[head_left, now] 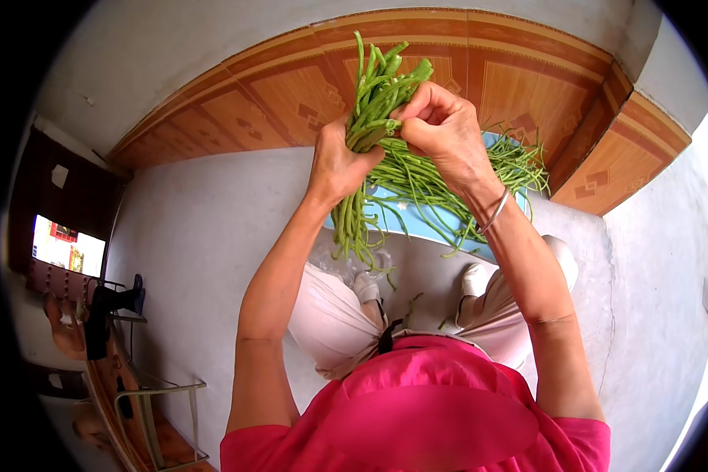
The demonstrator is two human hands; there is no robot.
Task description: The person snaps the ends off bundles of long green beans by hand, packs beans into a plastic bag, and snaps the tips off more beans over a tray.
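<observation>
The left hand [336,163] is closed round the bunch of long beans [375,98], a hold best kept snug without crushing the pods. The right hand [454,143] has thumb and forefinger pinched at its edge; whether they grip a bean I cannot tell, but light, close fingertips suit. Beyond, loose beans [417,173] lie on a blue surface [395,220] by the tiled wall [291,102]
</observation>
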